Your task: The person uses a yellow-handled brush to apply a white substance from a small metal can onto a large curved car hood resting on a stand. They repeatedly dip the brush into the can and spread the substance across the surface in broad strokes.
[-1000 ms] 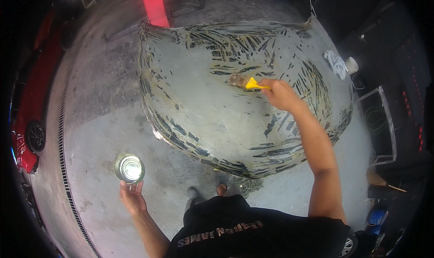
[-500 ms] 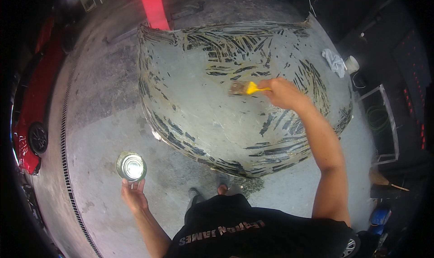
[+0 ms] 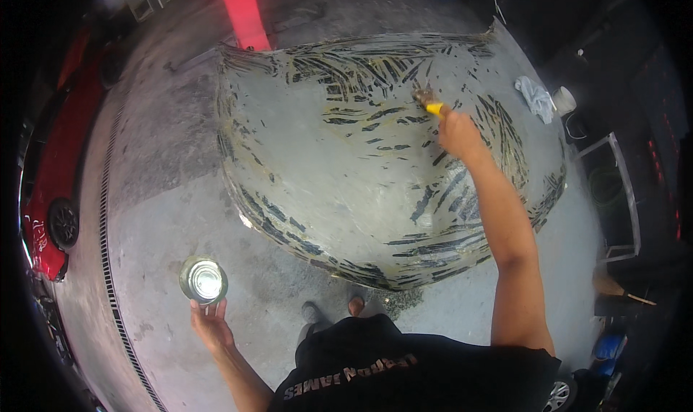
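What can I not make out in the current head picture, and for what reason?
All in the head view:
Brush handle end: covered by the right hand.
Liquid level in the round container at the left hand: bright glare.
Underneath the curved grey panel: hidden by the panel itself.
Red car's far side: lost at the dark rim.

Black-streaked grey panel [image 3: 339,170], perhaps brownish bristles [image 3: 424,97]

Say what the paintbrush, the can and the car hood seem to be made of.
Paintbrush: handle probably plastic, even bright yellow; brown bristles, natural or synthetic unclear.
Can: likely metal, given the shiny, silvery look and concentric rings inside.
Car hood: probably sheet metal, judging by its broad, thin, curved shape; grey finish with dark streaks; composite remains possible.
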Demonstrator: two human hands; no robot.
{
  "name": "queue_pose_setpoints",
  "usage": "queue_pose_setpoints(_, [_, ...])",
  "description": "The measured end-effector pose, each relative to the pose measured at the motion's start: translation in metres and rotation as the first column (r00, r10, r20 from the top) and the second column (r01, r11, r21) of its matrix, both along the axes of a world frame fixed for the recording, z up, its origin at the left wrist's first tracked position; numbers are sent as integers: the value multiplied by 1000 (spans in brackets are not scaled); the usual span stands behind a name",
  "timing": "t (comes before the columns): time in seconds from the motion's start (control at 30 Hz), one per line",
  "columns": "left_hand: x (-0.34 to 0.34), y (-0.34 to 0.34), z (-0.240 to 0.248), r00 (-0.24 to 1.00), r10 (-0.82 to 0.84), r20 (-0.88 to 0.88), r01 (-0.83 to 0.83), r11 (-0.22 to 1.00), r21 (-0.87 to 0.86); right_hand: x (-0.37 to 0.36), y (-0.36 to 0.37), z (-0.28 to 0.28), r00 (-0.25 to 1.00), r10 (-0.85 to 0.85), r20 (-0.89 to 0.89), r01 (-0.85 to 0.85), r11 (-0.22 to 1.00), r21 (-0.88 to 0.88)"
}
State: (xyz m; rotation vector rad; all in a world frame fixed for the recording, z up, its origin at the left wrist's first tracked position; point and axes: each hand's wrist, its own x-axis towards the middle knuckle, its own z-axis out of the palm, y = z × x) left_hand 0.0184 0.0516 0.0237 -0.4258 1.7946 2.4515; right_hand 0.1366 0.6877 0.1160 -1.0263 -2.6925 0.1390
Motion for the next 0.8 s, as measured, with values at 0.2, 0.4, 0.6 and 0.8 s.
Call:
queue_pose_setpoints(0.2, [3,-3,-1,999,49,18,-49,999,12,49,-50,44,985,144,99,-138,989,-61])
queue_pose_setpoints(0.4, [-9,24,11,999,-39,-3,39,998,49,-12,-36,29,988,78,-131,-92,990,-106])
queue_pose_setpoints(0.6, [-8,26,23,997,-66,-33,67,996,56,18,-52,50,984,178,23,-172,972,-163])
queue_pose_setpoints(0.8, [-34,77,46,968,-216,-125,228,970,90,-25,-31,41,990,78,-117,-85,995,-59])
